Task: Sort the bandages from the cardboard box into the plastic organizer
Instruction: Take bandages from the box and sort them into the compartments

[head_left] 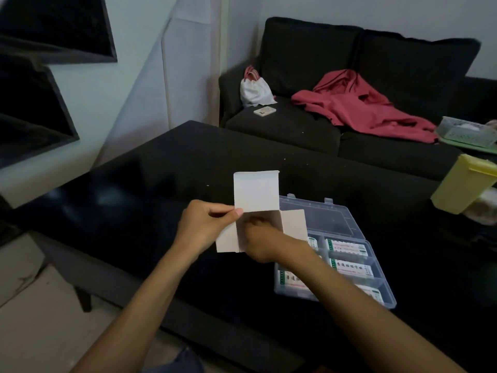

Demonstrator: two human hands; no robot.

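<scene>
Bandages [349,267] in white labelled packs lie in the compartments of the clear plastic organizer [387,288], which sits open on the black worktop [161,184] toward its right side, lid [317,211] laid back toward the far edge. Above the worktop's middle, just left of the organizer, both hands hold the white cardboard box [255,191] with its flaps spread open. As for the grip, the left hand [201,227] pinches the box's left wall between thumb and curled fingers, while the right hand [262,243] reaches its fingers into the open box; what they have hold of inside cannot be told.
</scene>
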